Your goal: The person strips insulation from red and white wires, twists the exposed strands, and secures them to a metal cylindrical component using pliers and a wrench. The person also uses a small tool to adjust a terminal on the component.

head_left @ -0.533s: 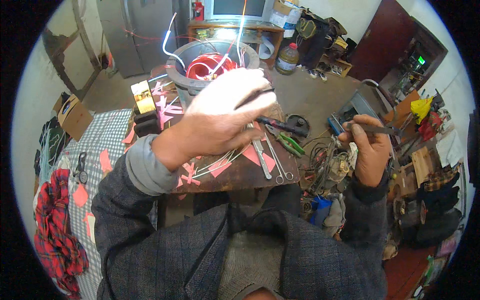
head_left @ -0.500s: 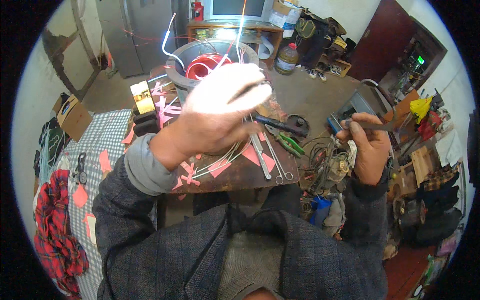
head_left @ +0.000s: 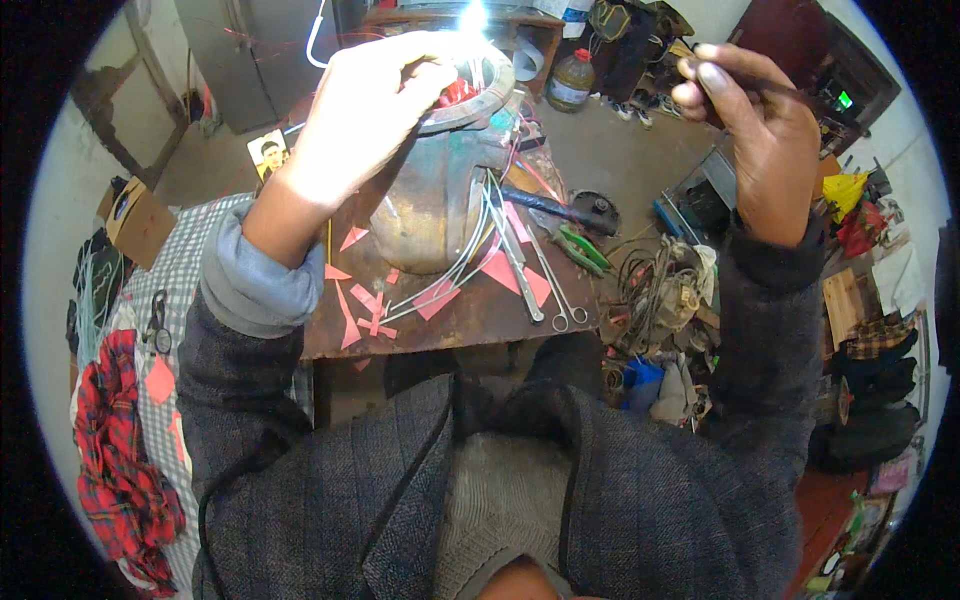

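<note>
A motor housing (head_left: 425, 215) stands on the brown worktable, with red winding wire (head_left: 460, 92) inside its round rim. My left hand (head_left: 370, 105) is at the rim's left side, fingers bent together; glare hides what they hold. A white sleeve (head_left: 317, 40) on a wire sticks up behind it. Raised at the right, away from the housing, my right hand (head_left: 765, 135) pinches a thin dark strip (head_left: 775, 82) between thumb and fingers. Pale sleeved leads (head_left: 470, 250) hang from the housing onto the tabletop.
Pink paper pieces (head_left: 436, 298), a knife (head_left: 525, 285), long scissors (head_left: 556, 283), green-handled pliers (head_left: 582, 250) and a black-handled tool (head_left: 550, 206) lie on the worktable (head_left: 400, 342). Coiled cables (head_left: 650, 300) sit on the floor at right; a checked cloth (head_left: 205, 235) is at left.
My right hand has risen and moved slightly right with the strip. My left hand has shifted left and up, uncovering the front of the housing. The view has tilted down.
</note>
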A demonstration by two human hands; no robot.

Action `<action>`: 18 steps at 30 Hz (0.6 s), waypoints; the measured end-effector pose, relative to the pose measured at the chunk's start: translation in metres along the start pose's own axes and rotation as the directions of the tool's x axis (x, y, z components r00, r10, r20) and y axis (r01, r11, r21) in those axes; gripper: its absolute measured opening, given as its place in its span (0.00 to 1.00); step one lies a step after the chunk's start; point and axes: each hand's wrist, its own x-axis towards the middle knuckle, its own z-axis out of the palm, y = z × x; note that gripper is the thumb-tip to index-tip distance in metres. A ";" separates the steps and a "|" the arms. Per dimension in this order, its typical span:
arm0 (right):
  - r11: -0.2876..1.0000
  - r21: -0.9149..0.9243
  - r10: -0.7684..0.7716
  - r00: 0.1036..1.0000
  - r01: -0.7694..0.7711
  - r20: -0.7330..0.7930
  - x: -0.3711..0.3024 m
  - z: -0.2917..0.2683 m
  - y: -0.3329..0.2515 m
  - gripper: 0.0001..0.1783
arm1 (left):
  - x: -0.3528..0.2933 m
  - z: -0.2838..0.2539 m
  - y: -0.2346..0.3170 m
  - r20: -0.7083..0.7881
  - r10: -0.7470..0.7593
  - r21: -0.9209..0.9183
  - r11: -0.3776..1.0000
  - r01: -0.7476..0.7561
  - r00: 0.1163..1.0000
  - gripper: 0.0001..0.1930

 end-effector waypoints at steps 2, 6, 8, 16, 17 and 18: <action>0.999 0.044 0.004 0.996 -0.008 0.084 0.008 0.010 0.000 0.14 | 0.000 0.005 0.000 0.015 -0.042 -0.091 0.995 0.043 0.999 0.17; 0.990 0.083 0.106 0.987 -0.116 0.125 0.014 0.043 0.010 0.13 | 0.000 0.016 0.003 0.007 -0.023 -0.132 0.991 0.024 1.000 0.17; 0.989 0.045 0.133 0.978 -0.142 0.158 0.012 0.059 0.018 0.10 | 0.000 0.022 0.005 -0.069 -0.003 -0.149 0.989 -0.008 0.998 0.17; 0.977 -0.085 -0.161 0.942 0.194 0.294 0.014 0.109 0.042 0.08 | -0.006 0.019 0.014 -0.233 0.298 0.073 0.954 -0.289 0.926 0.10; 0.983 -0.070 -0.142 0.951 0.167 0.276 0.012 0.116 0.044 0.07 | -0.009 0.019 0.018 -0.274 0.235 0.046 0.972 -0.232 0.932 0.07; 0.988 -0.066 -0.119 0.960 0.140 0.254 0.012 0.121 0.046 0.06 | -0.011 0.018 0.020 -0.314 0.171 0.015 0.984 -0.176 0.934 0.09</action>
